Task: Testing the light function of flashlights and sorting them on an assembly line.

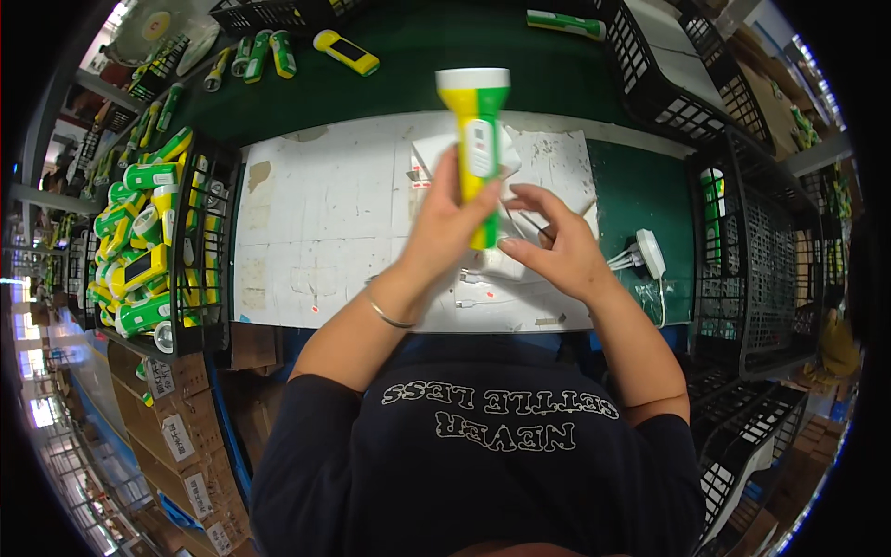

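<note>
My left hand [440, 221] is closed round a yellow and green flashlight [478, 116] with a white head. The flashlight stands upright above the worktable, head at the top, with a pale switch panel facing me. Close by its lower end is my right hand [568, 249], thumb and fingers curved and apart. A thin cable [526, 221] passes near the right fingers; whether they touch it I cannot tell. Beneath both hands lies a worn white board [316, 213], with small white cable ends [475, 303] on it. A white object behind the flashlight is partly hidden.
A black crate [212, 269] full of flashlights stands at the left. Several more flashlights [269, 56] lie on the green table's far side. To the right are a white power adapter [650, 252] with cables and a black crate [761, 251]. Another black crate [664, 79] sits at the far right.
</note>
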A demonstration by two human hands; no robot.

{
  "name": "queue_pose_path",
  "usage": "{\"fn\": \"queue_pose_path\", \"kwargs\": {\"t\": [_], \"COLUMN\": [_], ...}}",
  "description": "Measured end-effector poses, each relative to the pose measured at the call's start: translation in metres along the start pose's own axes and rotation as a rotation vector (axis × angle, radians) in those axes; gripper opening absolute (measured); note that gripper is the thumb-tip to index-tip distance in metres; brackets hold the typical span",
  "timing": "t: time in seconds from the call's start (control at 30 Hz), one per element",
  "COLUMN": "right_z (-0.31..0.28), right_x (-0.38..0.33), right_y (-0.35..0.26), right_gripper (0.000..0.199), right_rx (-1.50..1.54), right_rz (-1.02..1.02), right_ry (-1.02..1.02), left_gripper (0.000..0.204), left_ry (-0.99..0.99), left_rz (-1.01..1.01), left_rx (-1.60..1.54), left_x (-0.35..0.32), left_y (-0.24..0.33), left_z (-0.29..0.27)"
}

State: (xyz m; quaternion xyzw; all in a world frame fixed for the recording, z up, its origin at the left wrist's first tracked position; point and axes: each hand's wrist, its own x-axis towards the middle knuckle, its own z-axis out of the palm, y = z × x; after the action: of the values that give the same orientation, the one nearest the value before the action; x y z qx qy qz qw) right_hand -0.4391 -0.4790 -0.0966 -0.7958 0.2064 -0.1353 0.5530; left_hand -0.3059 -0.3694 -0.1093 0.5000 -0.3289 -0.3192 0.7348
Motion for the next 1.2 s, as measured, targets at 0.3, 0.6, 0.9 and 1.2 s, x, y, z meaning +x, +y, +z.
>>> {"fn": "queue_pose_path", "kwargs": {"t": [0.3, 0.6, 0.9, 1.2], "right_z": [-0.2, -0.388, -0.344, -0.212], "right_x": [-0.035, -0.106, -0.081, -0.028], "right_y": [0.016, 0.185, 0.108, 0.0], "right_gripper": [0.027, 0.053, 0.051, 0.026], "right_rx": [-0.104, -1.112, -1.034, -0.535], "right_rz": [-0.048, 0.288, 0.637, 0.011], "right_ry": [0.73, 0.607, 0.619, 0.513], "left_gripper": [0.06, 0.067, 0.064, 0.066], "left_ry": [-0.03, 0.236, 0.757, 0.119], "left_rz": [0.257, -0.351, -0.309, 0.026], "left_rx": [0.956, 1.664, 1.343, -0.489], "left_x": [0.084, 0.21, 0.241, 0.12], "left_y": [0.013, -0.008, -0.04, 0.012], "left_z": [-0.057, -0.148, -0.21, -0.132]}}
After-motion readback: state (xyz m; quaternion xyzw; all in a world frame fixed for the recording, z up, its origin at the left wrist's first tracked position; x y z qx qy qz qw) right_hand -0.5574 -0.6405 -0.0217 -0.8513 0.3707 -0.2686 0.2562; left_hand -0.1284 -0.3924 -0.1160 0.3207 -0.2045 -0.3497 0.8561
